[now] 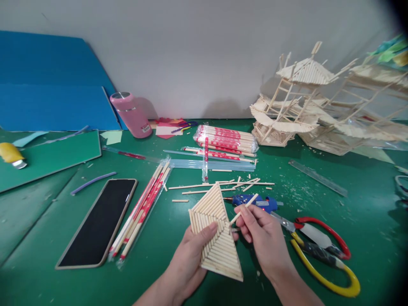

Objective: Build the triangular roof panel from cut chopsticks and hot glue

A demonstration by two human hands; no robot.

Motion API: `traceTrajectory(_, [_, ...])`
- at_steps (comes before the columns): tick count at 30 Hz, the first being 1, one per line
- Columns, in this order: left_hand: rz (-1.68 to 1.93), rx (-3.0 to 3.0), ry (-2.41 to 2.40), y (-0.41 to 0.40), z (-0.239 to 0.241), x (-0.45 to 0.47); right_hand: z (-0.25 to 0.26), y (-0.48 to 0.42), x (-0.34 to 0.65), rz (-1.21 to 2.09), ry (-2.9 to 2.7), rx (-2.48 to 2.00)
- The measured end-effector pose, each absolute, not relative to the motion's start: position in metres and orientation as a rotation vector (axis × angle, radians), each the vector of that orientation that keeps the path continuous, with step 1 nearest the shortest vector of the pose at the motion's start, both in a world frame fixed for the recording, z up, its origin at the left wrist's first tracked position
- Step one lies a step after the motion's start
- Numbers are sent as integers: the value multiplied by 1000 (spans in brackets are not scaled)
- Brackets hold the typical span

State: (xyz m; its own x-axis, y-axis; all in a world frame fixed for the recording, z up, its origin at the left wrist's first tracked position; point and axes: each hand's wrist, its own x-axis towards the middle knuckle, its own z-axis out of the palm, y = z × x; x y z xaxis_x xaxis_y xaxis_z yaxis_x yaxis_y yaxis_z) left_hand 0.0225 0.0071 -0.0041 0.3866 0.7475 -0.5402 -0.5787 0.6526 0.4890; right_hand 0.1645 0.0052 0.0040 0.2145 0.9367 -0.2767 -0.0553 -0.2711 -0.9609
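My left hand grips a panel of wooden sticks laid side by side in triangular sections, its thumb pressed on the front face. Between the thumb and fingers of my right hand is a short wooden stick, tilted, with its lower end at the panel's right edge. Just behind that hand lies a blue glue gun, partly hidden by the fingers. Scissors with red and yellow handles rest to the right. Loose sticks are scattered beyond the panel.
A phone and wrapped chopsticks lie at left. Farther back are a pink flask, a chopstick bundle and clear glue sticks. Stick-built pavilion models stand back right, near a ruler. A cutter lies far left.
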Motion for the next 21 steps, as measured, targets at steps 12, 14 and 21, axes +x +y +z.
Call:
traceTrajectory(12, [858, 245, 807, 5, -5, 23, 5, 4, 164, 1251, -872, -1490])
traceTrajectory(14, [860, 240, 804, 5, -5, 23, 5, 4, 164, 1253, -874, -1491])
traceTrajectory(21, [854, 238, 811, 6, -3, 22, 5, 4, 163, 1256, -860, -1490])
